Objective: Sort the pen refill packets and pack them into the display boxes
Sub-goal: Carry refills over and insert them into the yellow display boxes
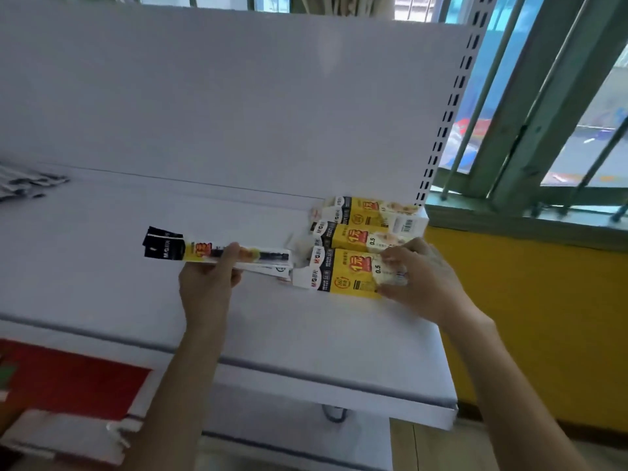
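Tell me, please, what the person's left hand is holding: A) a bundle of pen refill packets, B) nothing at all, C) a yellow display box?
A: the left hand grips a bundle of pen refill packets at its middle, while the right hand holds the end of the nearest display box.

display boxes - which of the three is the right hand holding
The front box, the one nearest the edge of the shelf. The right hand holds its right end; the middle box and the back box lie behind it.

White shelf (102, 266), slotted upright (445, 110), green-framed window (543, 96); yellow wall (526, 317), red panel (68, 379)
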`<state>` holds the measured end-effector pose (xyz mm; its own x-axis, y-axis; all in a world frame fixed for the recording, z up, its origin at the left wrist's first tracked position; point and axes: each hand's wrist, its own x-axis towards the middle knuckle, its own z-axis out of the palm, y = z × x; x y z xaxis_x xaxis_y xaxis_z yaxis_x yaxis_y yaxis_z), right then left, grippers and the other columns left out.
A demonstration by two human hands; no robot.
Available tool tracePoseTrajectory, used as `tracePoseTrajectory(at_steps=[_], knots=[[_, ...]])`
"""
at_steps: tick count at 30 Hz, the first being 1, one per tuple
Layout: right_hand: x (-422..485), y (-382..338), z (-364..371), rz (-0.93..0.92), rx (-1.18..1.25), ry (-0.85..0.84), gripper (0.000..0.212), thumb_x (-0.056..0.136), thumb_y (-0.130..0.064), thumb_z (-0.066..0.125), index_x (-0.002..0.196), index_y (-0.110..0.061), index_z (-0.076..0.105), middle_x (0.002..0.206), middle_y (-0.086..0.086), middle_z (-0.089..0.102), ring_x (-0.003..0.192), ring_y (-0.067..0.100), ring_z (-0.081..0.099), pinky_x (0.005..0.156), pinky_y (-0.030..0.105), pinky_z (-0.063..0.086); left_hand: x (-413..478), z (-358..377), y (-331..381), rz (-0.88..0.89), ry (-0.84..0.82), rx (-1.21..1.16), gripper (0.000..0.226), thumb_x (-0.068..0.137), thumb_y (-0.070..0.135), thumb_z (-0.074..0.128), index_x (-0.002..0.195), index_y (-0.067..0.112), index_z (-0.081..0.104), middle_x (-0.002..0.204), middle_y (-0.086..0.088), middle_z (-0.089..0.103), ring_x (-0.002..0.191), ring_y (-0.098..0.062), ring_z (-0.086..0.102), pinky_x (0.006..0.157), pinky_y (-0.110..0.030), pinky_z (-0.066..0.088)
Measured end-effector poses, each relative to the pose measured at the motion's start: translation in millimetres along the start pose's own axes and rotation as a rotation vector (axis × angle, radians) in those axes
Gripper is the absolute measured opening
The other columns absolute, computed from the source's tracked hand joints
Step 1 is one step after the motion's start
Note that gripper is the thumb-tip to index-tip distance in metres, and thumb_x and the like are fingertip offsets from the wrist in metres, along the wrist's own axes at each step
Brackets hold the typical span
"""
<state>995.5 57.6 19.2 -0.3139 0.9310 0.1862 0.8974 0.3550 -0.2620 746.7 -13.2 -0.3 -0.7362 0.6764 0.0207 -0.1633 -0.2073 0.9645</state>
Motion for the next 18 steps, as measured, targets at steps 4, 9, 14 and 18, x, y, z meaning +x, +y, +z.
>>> tracePoseTrajectory(at_steps=[4, 9, 14, 18], knots=[[0, 6, -5, -0.062, -0.034, -0.026, 0.051, 0.074, -0.037, 0.069, 0.120, -0.033, 0.048, 0.130, -0.009, 0.043, 0.113, 0.015, 0.033, 0.084, 0.030, 0.025, -3, 2, -2, -0.010, 0.033, -0.016, 0.004, 0.087, 0.013, 0.062, 0.090, 0.014, 0.060, 0.082, 0.004, 0.063, 0.069, -0.005, 0.059, 0.057, -0.012, 0.051], [4, 4, -10, -0.057, 0.045, -0.138, 0.062, 0.071, -0.033, 0.073, 0.126, -0.030, 0.045, 0.125, -0.010, 0.048, 0.118, 0.014, 0.036, 0.098, 0.040, 0.033, -4, -2, 2, -0.019, 0.038, -0.059, 0.013, 0.085, 0.008, 0.063, 0.098, 0.006, 0.061, 0.090, -0.003, 0.065, 0.076, -0.010, 0.062, 0.059, -0.015, 0.054], [2, -2, -4, -0.119, 0.191, -0.109, 0.062, 0.068, -0.028, 0.077, 0.126, -0.028, 0.052, 0.111, -0.016, 0.046, 0.113, 0.012, 0.039, 0.099, 0.039, 0.035, -15, 2, 4, -0.055, -0.092, -0.077, 0.015, 0.084, 0.003, 0.061, 0.074, 0.013, 0.061, 0.064, 0.004, 0.069, 0.064, -0.006, 0.066, 0.061, -0.020, 0.056], [1, 1, -5, -0.100, 0.374, -0.014, 0.061, 0.067, -0.020, 0.080, 0.122, -0.025, 0.054, 0.108, -0.017, 0.045, 0.103, 0.007, 0.041, 0.096, 0.034, 0.040, -10, -2, 6, -0.032, 0.098, -0.321, 0.006, 0.083, 0.007, 0.065, 0.083, 0.012, 0.061, 0.067, 0.008, 0.070, 0.065, -0.006, 0.067, 0.059, -0.018, 0.054]])
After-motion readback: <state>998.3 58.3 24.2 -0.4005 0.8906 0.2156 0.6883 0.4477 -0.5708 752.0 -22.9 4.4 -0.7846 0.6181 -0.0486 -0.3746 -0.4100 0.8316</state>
